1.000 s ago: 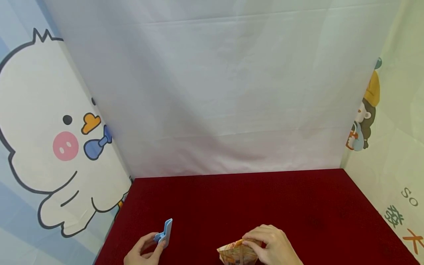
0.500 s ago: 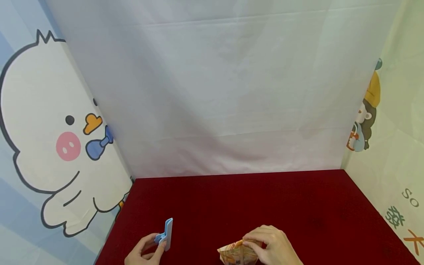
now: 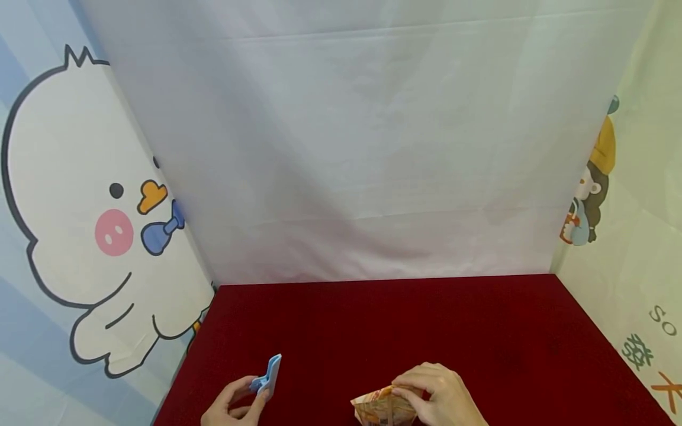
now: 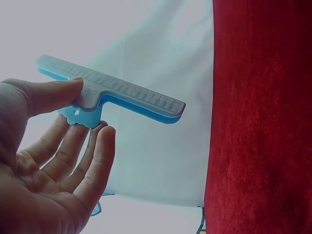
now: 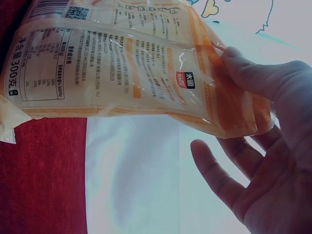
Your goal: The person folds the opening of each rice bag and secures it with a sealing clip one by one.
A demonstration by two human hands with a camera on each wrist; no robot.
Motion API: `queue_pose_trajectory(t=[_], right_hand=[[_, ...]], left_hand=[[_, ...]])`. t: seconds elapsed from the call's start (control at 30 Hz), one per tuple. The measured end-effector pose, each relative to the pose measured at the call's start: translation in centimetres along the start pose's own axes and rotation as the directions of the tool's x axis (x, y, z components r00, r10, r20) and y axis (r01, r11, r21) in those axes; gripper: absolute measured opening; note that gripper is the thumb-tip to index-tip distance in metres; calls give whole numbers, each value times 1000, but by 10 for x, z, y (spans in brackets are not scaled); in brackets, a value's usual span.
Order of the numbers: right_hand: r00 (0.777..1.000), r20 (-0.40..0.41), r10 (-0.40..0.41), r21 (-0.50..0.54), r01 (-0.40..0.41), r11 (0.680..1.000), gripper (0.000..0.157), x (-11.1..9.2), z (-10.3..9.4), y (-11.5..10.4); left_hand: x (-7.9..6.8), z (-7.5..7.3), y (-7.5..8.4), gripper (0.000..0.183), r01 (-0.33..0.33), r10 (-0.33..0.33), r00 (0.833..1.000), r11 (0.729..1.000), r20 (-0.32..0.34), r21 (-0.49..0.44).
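Observation:
My left hand pinches a light-blue bag clip by its handle, between the thumb and the fingertips behind it. Ruler marks run along the clip's long bar, which points up and away in the head view. To the right, my right hand grips the top edge of an orange and cream food bag, thumb on the near face and fingers behind. Printed text, a barcode and a code square cover the bag's face in the right wrist view. The bag's lower part is cut off in the head view.
A dark red cloth covers the table. Behind it hangs a plain white curtain. On the left stands a panel with a cartoon duck, and on the right a pale printed panel.
The clip in the left hand has tilted slightly to the right. The right hand and the bag stay almost in place. The head view has shifted a little.

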State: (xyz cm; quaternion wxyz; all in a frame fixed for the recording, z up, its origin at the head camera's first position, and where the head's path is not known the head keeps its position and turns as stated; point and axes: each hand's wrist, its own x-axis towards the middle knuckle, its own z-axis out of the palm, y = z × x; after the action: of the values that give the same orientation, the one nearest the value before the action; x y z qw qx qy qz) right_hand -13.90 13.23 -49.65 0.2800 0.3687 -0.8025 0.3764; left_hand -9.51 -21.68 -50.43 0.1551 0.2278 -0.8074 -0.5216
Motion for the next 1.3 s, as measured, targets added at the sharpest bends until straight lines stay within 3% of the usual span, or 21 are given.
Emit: queue_pose_trajectory(t=[0.37,0.57,0.87,1.3], right_hand=[[1000,1,-2,-12,2,1000,29,-1,-1,1],[1000,6,-6,-30,6,1000,29,0,-2,0],[1000,1,-3,-28,3,1000,30,-1,-1,0],[1000,5,3,-23,-3,1000,29,-1,0,1]], left_hand=[[-8,7,7,32,-99,102,989,995,-110,31],[-10,6,9,30,-110,114,988,993,-107,41],[-13,9,12,30,-145,150,976,988,-157,46],[-18,16,16,27,-156,165,976,985,-139,76]])
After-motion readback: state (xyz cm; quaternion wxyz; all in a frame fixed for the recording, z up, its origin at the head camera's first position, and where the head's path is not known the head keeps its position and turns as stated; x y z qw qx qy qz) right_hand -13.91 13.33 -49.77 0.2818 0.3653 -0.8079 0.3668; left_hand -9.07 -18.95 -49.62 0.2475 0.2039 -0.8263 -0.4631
